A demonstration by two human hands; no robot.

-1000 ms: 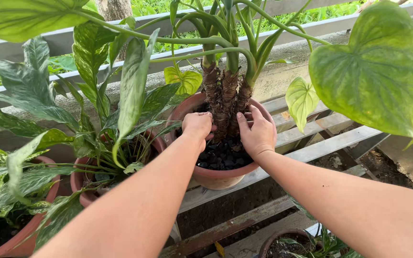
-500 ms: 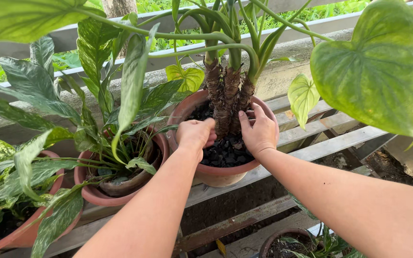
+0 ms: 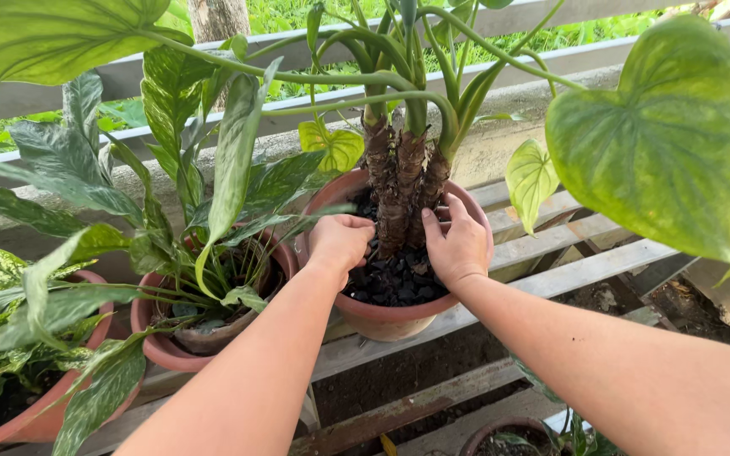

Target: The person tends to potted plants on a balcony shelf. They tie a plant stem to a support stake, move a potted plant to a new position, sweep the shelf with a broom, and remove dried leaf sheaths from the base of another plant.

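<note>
A terracotta pot [image 3: 399,319] stands on a wooden slatted bench [image 3: 585,270]. It holds dark chunky charcoal-like pieces [image 3: 394,283] and a thick-stemmed plant [image 3: 403,181] with big heart-shaped leaves. My left hand [image 3: 340,241] is curled inside the pot at the stem's left, its fingers bent down against the dark pieces. My right hand [image 3: 458,245] lies flat on the stem's right side, fingers spread and pressing near the stem base. Whether the left hand holds any pieces is hidden.
A second terracotta pot [image 3: 166,342] with long variegated leaves stands left of the first, and a third pot [image 3: 40,422] sits at the far left. A large leaf [image 3: 678,135] hangs at the right. Another pot [image 3: 504,435] sits below the bench. A grey rail [image 3: 551,59] runs behind.
Both hands stay in the pot by the stem. The left hand has curled further down onto the dark pieces; the right hand has shifted slightly closer to the stem.
</note>
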